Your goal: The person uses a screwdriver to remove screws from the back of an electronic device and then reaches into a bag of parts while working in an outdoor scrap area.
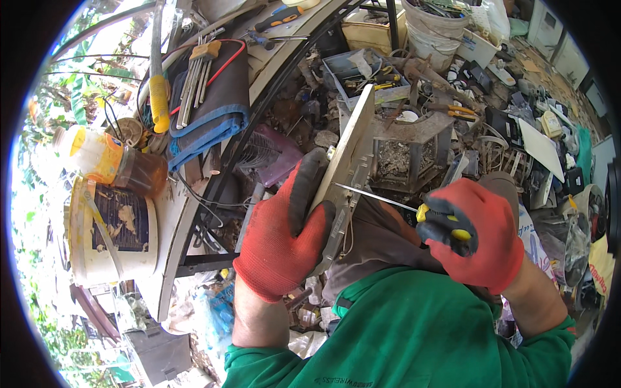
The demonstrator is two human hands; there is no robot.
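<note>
Both my hands wear red gloves with black palms. My left hand (284,229) is closed round a flat, pale panel (346,145) with a metal strip along one side, tilted upright over my lap. What kind of device the panel belongs to I cannot make out. In my right hand (475,236) is a screwdriver (378,198) with a yellow and black handle. Its thin shaft points left, and the tip meets the panel's edge near my left thumb. A cable hangs below the strip.
On the workbench (174,223) at left lie a folded dark cloth (217,97), a yellow-handled tool (158,103), a jar of brown liquid (139,171) and a white bucket (81,233). Beyond my lap stand a grey tool tray (381,97) and a large pail (436,35). Scrap covers the floor at right.
</note>
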